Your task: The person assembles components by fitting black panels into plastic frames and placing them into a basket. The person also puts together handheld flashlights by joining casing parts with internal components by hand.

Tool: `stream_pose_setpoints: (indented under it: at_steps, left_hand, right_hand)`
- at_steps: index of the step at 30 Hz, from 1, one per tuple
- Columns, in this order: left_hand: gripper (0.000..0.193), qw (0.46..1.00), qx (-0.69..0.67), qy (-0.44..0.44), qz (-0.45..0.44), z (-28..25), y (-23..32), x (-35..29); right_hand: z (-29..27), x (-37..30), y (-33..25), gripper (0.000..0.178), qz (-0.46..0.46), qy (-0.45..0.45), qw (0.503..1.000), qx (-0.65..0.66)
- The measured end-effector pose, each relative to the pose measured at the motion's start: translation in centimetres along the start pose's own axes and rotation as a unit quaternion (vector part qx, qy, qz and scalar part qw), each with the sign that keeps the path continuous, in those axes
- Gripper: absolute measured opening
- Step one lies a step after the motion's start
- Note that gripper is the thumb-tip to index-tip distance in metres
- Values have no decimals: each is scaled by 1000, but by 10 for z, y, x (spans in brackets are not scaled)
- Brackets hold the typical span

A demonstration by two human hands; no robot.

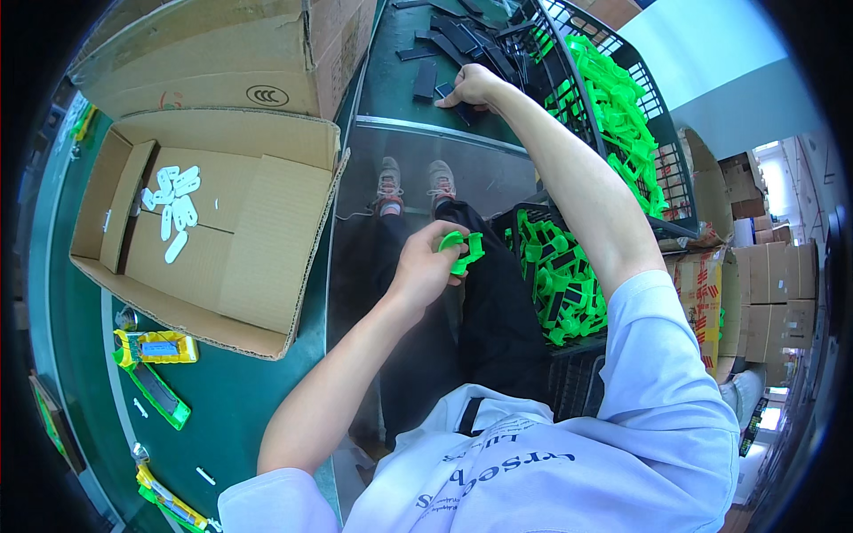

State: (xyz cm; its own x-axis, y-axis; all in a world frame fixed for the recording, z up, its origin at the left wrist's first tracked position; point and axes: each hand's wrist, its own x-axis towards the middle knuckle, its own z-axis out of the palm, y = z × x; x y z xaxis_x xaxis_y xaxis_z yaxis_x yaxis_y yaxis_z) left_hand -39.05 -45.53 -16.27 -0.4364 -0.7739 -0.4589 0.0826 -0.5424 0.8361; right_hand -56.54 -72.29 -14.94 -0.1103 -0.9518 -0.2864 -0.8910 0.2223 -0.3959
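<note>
A bright green, curved plastic piece (474, 248) was held in the left fingers (432, 240), its open, pronged end jutting out to their right. A flat black strip (444, 90) lay at the right fingertips (447, 100), partly covered by them.

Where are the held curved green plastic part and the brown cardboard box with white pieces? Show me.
Curved green plastic part (474, 252), head view: its right side.
Brown cardboard box (240, 266), head view: its bare bottom.
</note>
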Motion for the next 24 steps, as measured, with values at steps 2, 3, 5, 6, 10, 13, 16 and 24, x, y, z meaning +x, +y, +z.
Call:
stream_pose_setpoints:
  at_steps: [2,3,5,6,10,13,16,24]
  left_hand:
    - [22,1000,-7,1,3,0,1,0]
    - [22,1000,-7,1,2,0,1,0]
    - [22,1000,-4,2,3,-1,2,0]
    - [22,1000,-4,2,3,-1,2,0]
    - [22,1000,1,2,-1,0,3,0]
    - [22,1000,0,3,-3,0,1,0]
    - [22,1000,-2,3,-3,0,1,0]
    - [22,1000,1,5,3,0,-1,1]
  right_hand:
    - [-2,5,1,71,-15,-48,998,-25]
    - [-1,7,3,71,-15,-48,998,-25]
    - [3,7,1,44,-13,-19,1000,-4]
    - [3,7,0,44,-13,-19,1000,-4]
    - [2,7,-6,80,-17,-4,992,-126]
    - [3,2,-12,80,-25,4,987,-162]
    - [2,0,-15,79,-28,14,981,-189]
    - [1,-3,-12,76,-29,28,984,-176]
